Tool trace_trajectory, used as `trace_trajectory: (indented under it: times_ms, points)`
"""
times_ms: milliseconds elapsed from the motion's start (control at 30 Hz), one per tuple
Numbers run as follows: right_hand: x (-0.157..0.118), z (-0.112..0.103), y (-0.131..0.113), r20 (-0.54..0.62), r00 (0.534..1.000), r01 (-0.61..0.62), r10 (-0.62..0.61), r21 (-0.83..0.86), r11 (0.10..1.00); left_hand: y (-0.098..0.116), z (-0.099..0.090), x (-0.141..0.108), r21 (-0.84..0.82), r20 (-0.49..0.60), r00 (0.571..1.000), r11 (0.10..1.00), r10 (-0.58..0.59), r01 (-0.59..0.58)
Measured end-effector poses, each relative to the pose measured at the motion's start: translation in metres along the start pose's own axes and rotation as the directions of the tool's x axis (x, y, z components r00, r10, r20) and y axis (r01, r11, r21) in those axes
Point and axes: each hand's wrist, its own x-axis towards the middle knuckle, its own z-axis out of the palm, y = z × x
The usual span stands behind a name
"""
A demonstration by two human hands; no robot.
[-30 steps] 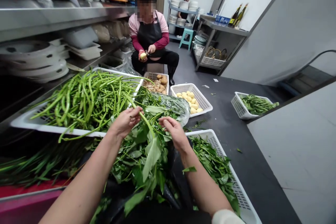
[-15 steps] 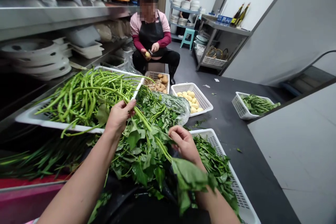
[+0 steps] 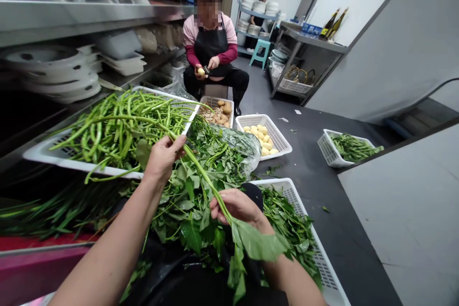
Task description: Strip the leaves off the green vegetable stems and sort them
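Observation:
My left hand (image 3: 165,155) is closed round long green stems (image 3: 201,170), which run from above the stem basket down to broad leaves (image 3: 260,241) at their lower right end. My right hand (image 3: 234,205) is just behind the lower stems, its fingers curled around beside them; whether they grip is hard to tell. Under both hands lies a heap of leafy greens (image 3: 191,232). At the left a white basket (image 3: 77,165) holds many bare stems (image 3: 114,129). To the right a white basket (image 3: 328,258) holds picked leaves (image 3: 290,227).
A person (image 3: 211,43) sits ahead peeling a potato, with a basket of potatoes (image 3: 222,114) and a basket of peeled ones (image 3: 283,141) nearby. A metal shelf (image 3: 107,19) runs along the left. Another basket of greens (image 3: 328,150) stands at the right wall.
My right hand has moved left and down, from beside the leaves to the stems just above them. My left hand keeps its hold. The view has shifted slightly.

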Motion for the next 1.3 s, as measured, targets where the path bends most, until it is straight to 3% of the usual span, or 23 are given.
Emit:
trace_trajectory:
  times_ms: [100, 167, 233, 333, 400, 500, 567, 600, 633, 700, 767, 800, 867, 933, 1000, 1033, 1067, 1100, 1133, 1233, 1300]
  points:
    - [0.009, 0.009, 0.01, -0.072, 0.997, 0.008, 0.001, 0.114, 0.993, -0.001, -0.003, 0.001, -0.036, 0.023, 1.0, 0.999, -0.013, 0.014]
    - [0.016, 0.008, 0.014, -0.256, 0.962, 0.114, -0.098, 0.049, 0.992, -0.002, -0.005, -0.001, -0.045, 0.025, 1.0, 0.999, -0.015, 0.016]
    - [0.026, -0.001, 0.016, -0.488, 0.847, 0.226, -0.21, -0.026, 0.974, -0.004, -0.004, -0.006, -0.023, 0.008, 1.0, 1.0, -0.004, 0.005]
    - [0.042, -0.025, 0.015, -0.705, 0.675, 0.308, -0.22, -0.003, 0.951, -0.007, 0.0, -0.019, 0.073, 0.006, 0.999, 0.997, 0.04, -0.04]
    - [0.047, -0.039, 0.011, -0.764, 0.606, 0.344, -0.222, 0.0, 0.939, -0.008, 0.003, -0.027, 0.116, 0.0, 0.996, 0.99, 0.086, -0.086]
    - [0.041, -0.046, 0.0, -0.785, 0.547, 0.376, -0.29, -0.079, 0.923, -0.005, 0.003, -0.032, 0.163, -0.011, 0.991, 0.978, 0.133, -0.129]
    - [0.032, -0.039, -0.009, -0.686, 0.551, 0.343, -0.475, -0.332, 0.878, -0.001, 0.001, -0.031, 0.2, -0.002, 0.992, 0.972, 0.13, -0.127]
    - [0.028, -0.033, -0.014, -0.57, 0.577, 0.302, -0.585, -0.516, 0.801, 0.0, 0.0, -0.031, 0.21, 0.005, 0.992, 0.97, 0.125, -0.123]
    - [0.026, -0.027, -0.018, -0.419, 0.617, 0.252, -0.666, -0.697, 0.672, 0.001, 0.0, -0.031, 0.211, 0.012, 0.992, 0.97, 0.123, -0.123]
    - [0.026, -0.015, -0.023, -0.141, 0.707, 0.164, -0.693, -0.921, 0.354, 0.002, -0.001, -0.031, 0.204, 0.041, 0.992, 0.971, 0.118, -0.124]
    - [0.031, -0.006, -0.022, 0.032, 0.757, 0.132, -0.652, -0.986, 0.105, 0.0, -0.001, -0.031, 0.189, 0.068, 0.992, 0.975, 0.102, -0.114]
    - [0.033, -0.002, -0.021, 0.101, 0.754, 0.143, -0.65, -0.99, 0.012, -0.002, -0.001, -0.031, 0.176, 0.072, 0.994, 0.98, 0.083, -0.094]
    - [0.032, 0.007, -0.017, 0.23, 0.68, 0.194, -0.696, -0.972, -0.131, -0.008, 0.0, -0.03, 0.126, 0.064, 0.998, 0.992, -0.014, 0.006]
    - [0.02, 0.017, -0.017, 0.294, 0.52, 0.23, -0.802, -0.952, -0.201, -0.017, 0.0, -0.027, 0.066, 0.048, 0.984, 0.983, -0.172, 0.169]
    - [-0.002, 0.022, -0.023, 0.241, 0.334, 0.212, -0.911, -0.961, -0.176, -0.025, 0.0, -0.024, 0.041, 0.053, 0.95, 0.951, -0.308, 0.307]
    - [-0.017, 0.02, -0.027, 0.185, 0.266, 0.177, -0.946, -0.974, -0.141, -0.029, 0.0, -0.024, 0.04, 0.062, 0.937, 0.939, -0.343, 0.341]
    - [-0.032, 0.015, -0.031, 0.132, 0.23, 0.122, -0.964, -0.987, -0.106, -0.032, 0.0, -0.023, 0.044, 0.077, 0.93, 0.933, -0.36, 0.357]
    - [-0.047, 0.004, -0.033, 0.09, 0.228, 0.047, -0.969, -0.996, -0.081, -0.033, -0.001, -0.024, 0.047, 0.098, 0.927, 0.932, -0.362, 0.359]
    - [-0.062, -0.011, -0.032, 0.062, 0.263, -0.041, -0.963, -0.996, -0.075, -0.034, -0.001, -0.025, 0.044, 0.118, 0.926, 0.933, -0.36, 0.357]
    - [-0.095, -0.074, -0.011, -0.028, 0.465, -0.278, -0.885, -0.954, -0.115, -0.032, -0.002, -0.03, 0.042, 0.206, 0.915, 0.937, -0.347, 0.346]
    - [-0.106, -0.111, 0.011, -0.166, 0.564, -0.394, -0.809, -0.915, -0.086, -0.029, -0.003, -0.033, 0.064, 0.27, 0.896, 0.935, -0.354, 0.35]
